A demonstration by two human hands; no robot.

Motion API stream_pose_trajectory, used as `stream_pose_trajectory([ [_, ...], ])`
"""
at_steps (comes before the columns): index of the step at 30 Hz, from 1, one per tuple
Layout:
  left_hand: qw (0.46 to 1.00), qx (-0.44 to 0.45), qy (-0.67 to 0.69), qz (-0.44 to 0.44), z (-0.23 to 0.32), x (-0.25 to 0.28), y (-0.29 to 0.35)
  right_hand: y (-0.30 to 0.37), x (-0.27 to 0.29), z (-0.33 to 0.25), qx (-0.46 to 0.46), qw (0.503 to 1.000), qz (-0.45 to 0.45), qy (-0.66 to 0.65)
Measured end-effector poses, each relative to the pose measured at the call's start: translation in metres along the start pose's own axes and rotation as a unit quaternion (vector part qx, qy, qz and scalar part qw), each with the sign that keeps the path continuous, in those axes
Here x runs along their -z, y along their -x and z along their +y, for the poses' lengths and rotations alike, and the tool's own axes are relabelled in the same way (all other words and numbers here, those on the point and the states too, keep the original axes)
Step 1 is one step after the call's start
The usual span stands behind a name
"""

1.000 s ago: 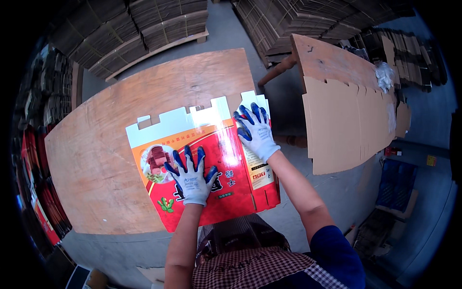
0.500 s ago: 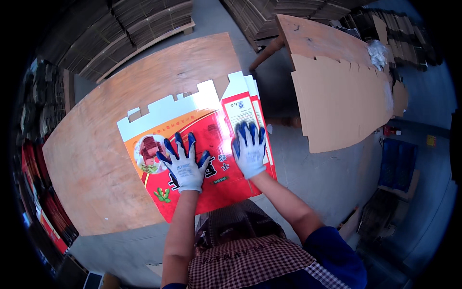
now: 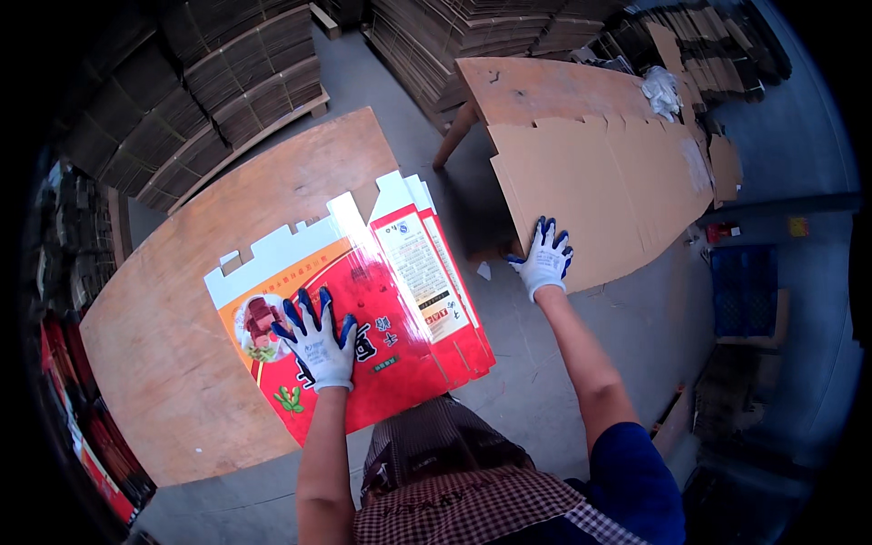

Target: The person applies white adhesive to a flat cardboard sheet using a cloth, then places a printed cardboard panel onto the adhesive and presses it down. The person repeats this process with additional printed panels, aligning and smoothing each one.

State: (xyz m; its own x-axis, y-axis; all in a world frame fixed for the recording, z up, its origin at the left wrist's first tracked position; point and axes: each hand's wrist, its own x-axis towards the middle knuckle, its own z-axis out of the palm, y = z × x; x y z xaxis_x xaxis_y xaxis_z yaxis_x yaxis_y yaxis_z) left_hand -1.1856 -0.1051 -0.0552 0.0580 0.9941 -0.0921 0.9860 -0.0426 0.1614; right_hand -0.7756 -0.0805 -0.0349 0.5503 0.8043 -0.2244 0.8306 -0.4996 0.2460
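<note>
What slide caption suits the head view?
Left hand flat on a red printed carton blank; right hand on plain cardboard sheets.

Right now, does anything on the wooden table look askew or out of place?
Yes. The red printed carton lies skewed, its right end hanging past the edge of the wooden table. The left hand presses it flat.

Head-worn fisheye, steeply downward, close

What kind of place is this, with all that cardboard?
Probably a box-making workshop or warehouse: stacks of flattened cardboard stand around, plain brown sheets lie piled beside a wooden table, where a red printed carton lies flat.
</note>
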Motion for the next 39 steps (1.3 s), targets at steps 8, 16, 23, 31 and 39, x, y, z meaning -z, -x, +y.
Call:
stream_pose_trajectory([
  [8, 0.997, -0.016, 0.046, 0.066, -0.006, -0.002, 0.004, 0.012, 0.054, 0.04, 0.07, 0.997, -0.001, -0.043],
  [16, 0.987, -0.017, 0.131, 0.093, -0.014, -0.003, 0.006, 0.15, 0.283, 0.088, 0.117, 0.79, 0.124, -0.589],
  [23, 0.741, -0.006, 0.669, 0.064, -0.067, -0.038, 0.004, 0.17, 0.228, 0.05, 0.057, 0.745, 0.0, -0.665],
  [31, 0.431, 0.146, 0.89, 0.03, -0.163, -0.027, 0.012, 0.155, -0.014, -0.07, 0.018, 0.499, -0.252, -0.829],
  [39, 0.977, 0.054, 0.161, 0.129, -0.075, 0.042, -0.009, 0.176, -0.076, -0.104, 0.05, 0.71, -0.181, -0.678],
])
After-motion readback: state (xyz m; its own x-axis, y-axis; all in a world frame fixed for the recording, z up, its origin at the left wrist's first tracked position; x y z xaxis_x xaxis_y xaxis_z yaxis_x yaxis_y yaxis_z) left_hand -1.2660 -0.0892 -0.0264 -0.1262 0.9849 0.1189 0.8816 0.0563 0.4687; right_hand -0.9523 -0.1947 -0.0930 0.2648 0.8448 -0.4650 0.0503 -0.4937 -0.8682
